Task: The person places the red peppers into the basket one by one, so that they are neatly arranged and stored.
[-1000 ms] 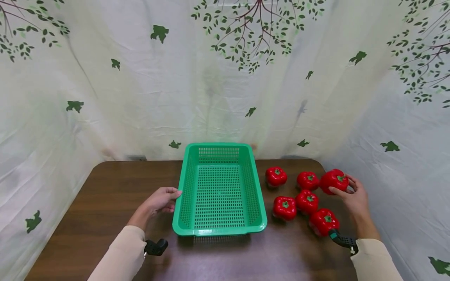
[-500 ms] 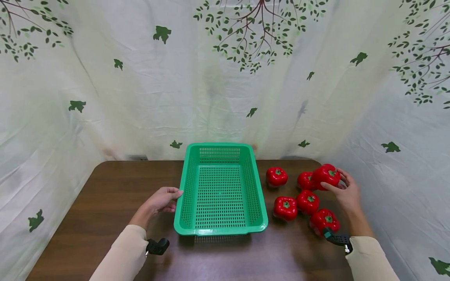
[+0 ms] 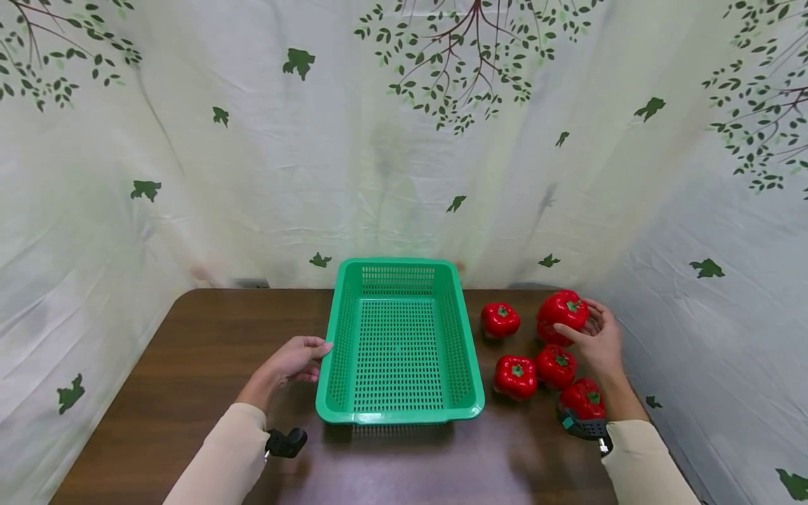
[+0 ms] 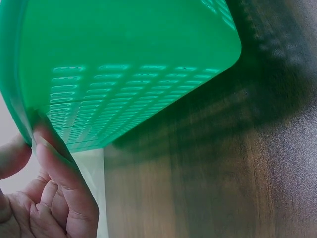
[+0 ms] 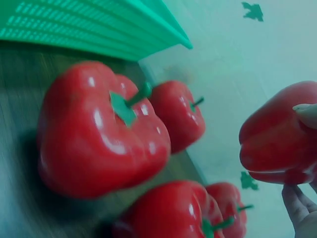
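Observation:
A green plastic basket (image 3: 400, 418) with slotted sides stands on the table. My left hand (image 3: 293, 361) pinches its left rim between thumb and fingers; the left wrist view shows the fingers (image 4: 69, 183) under the lip. On the right, my right hand (image 3: 598, 344) holds a glossy red bell pepper (image 3: 560, 315) with a green stem. This pepper (image 5: 277, 134) is up off the table in the right wrist view, thumb on one side and fingers on the other. Below and around it lie several more red peppers, such as one (image 3: 515, 377) near the basket. The held pepper hides one behind it.
Another pepper (image 3: 500, 320) sits by the basket's far right side, and one (image 3: 582, 398) is partly covered by the black right wrist camera (image 3: 586, 428). The brown wooden table (image 3: 221, 330) ends at a white leaf-print curtain (image 3: 391, 168).
My right hand has carried the pepper leftward from the table's right side, over the other peppers. The left hand has kept its grip on the basket rim.

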Demonstrator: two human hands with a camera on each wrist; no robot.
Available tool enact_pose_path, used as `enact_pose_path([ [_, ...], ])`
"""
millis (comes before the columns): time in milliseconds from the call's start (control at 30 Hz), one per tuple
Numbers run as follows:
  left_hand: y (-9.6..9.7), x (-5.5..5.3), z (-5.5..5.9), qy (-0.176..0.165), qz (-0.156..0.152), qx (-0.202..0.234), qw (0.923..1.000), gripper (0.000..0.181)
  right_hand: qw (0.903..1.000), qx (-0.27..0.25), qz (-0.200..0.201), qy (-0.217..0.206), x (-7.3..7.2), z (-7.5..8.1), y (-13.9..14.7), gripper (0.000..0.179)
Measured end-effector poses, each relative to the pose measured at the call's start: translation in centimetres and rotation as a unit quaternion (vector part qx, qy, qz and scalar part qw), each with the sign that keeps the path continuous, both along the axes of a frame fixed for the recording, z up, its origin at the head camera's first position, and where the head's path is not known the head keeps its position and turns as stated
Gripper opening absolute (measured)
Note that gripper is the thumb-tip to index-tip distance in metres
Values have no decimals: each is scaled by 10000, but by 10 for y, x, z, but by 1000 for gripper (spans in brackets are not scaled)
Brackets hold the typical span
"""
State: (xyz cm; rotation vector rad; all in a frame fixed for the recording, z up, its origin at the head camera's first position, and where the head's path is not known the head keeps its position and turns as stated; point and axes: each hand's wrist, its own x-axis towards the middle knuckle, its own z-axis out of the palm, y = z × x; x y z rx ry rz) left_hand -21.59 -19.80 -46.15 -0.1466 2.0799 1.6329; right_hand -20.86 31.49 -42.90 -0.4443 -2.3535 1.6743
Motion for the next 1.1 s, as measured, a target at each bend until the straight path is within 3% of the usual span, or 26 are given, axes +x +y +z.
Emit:
enact_pose_path([
  [600, -2, 0, 1, -22, 21, -66, 10000, 39, 9955, -320, 864, 235, -20, -1, -53, 78],
  [1100, 0, 1, 5, -64, 9, -5, 10000, 35, 9850, -471, 1585, 491, -30, 1, -91, 71],
])
